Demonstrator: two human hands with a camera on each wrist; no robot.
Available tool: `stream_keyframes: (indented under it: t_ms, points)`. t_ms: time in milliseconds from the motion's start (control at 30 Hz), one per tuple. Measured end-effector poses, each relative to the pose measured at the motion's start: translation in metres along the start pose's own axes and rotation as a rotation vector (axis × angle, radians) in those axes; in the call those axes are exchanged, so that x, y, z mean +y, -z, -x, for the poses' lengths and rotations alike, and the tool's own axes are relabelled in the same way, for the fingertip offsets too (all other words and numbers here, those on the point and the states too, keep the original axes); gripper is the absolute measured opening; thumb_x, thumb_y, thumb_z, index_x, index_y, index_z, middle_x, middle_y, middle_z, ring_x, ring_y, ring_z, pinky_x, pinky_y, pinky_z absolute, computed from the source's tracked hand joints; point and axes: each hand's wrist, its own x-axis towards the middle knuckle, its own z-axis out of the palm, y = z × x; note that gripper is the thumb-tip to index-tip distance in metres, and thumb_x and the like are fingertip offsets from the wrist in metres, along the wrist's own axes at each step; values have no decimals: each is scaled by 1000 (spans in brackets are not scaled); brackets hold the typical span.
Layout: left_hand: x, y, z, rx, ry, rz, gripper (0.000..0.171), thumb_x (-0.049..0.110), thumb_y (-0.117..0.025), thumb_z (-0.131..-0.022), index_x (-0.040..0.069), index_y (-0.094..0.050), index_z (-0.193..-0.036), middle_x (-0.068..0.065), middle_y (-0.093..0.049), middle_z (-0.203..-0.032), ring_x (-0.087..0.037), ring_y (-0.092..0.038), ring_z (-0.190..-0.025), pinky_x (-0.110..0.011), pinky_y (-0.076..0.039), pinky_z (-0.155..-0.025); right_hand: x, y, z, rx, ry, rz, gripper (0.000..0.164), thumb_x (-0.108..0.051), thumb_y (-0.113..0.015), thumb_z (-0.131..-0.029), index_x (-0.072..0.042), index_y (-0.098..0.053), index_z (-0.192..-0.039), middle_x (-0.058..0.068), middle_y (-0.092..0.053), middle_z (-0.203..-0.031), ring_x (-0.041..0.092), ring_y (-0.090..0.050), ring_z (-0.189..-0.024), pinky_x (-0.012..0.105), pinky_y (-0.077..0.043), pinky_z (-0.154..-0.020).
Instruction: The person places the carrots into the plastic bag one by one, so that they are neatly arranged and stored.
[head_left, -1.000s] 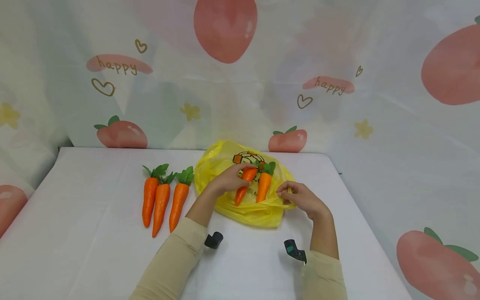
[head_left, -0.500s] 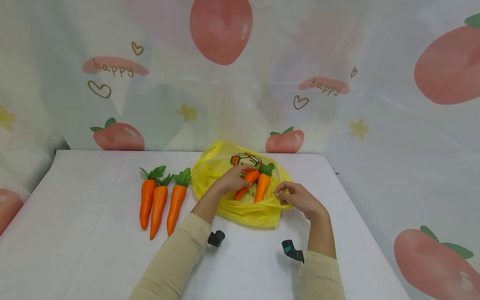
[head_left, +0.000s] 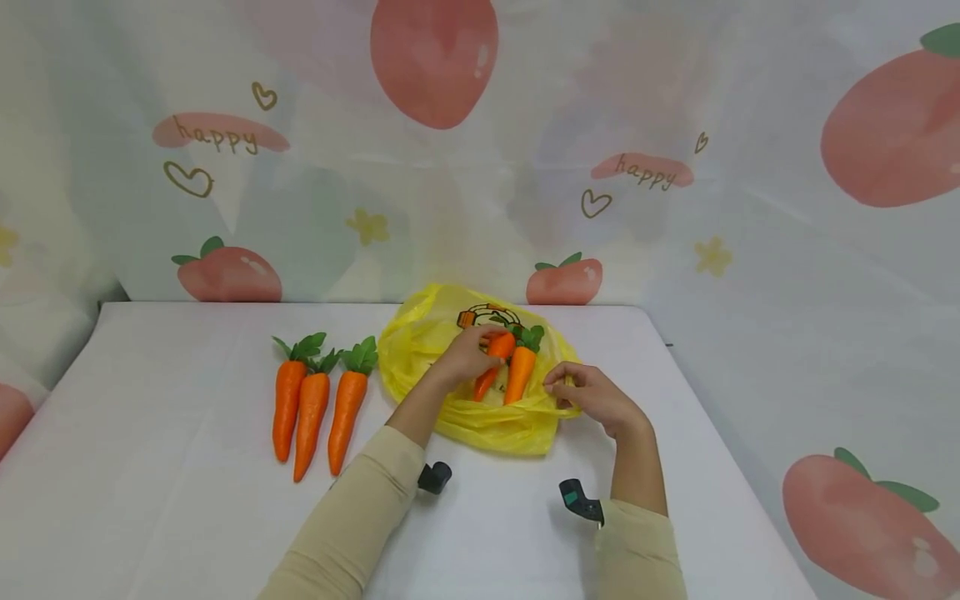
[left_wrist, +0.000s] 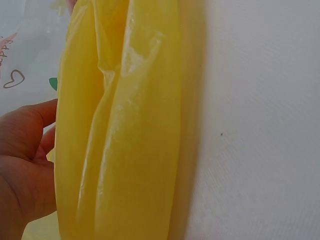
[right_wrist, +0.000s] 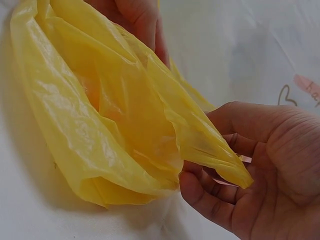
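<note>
In the head view a yellow plastic bag point(head_left: 498, 435) lies with its mouth spread, a carrot point(head_left: 520, 377) with green leaves inside it. My left hand point(head_left: 463, 360) reaches over the bag and holds another carrot point(head_left: 500, 345), whose tip lies in the bag's mouth. Thumb and fingers of my right hand point(head_left: 596, 400) pinch the bag's right edge. The right wrist view shows that right hand point(right_wrist: 270, 160) gripping a gathered strip of the bag point(right_wrist: 105, 135). In the left wrist view the bag point(left_wrist: 130, 145) hides the left fingertips and the carrot.
Three carrots with leafy tops lie left of the bag: a left carrot point(head_left: 288, 408), a middle carrot point(head_left: 311, 425) and a right carrot point(head_left: 347, 421). All rest on a white-covered table point(head_left: 195, 500). A printed backdrop point(head_left: 420, 183) stands behind its far edge.
The left hand and its carrot have shifted slightly right, closer to the other carrot in the bag, and the tip sits further behind the bag's near rim. My right hand keeps its pinch.
</note>
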Motion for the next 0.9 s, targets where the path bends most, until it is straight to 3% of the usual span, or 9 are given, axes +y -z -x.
stream_keyframes:
  t_ms: [300,900]
  points:
    - [0,-1,2,-17,-29,-102,49,-2,-70,-94,9,-63,-141,-13,-51,-149,-34,-50,-133,-47,-43,-110,0,-2,-1,-6,11,-3,20,-11,-60,-101,2,-66,-115,13,-60,-101,30,-56,-91,34,-49,-81]
    - [-9,-2,5,-39,-41,-45,51,7,-74,-96,12,-61,-145,-11,-48,-152,-31,-45,-138,-47,-41,-111,0,-2,-1,-2,2,-3,21,-11,-61,-101,2,-65,-116,14,-59,-101,30,-56,-91,33,-50,-82]
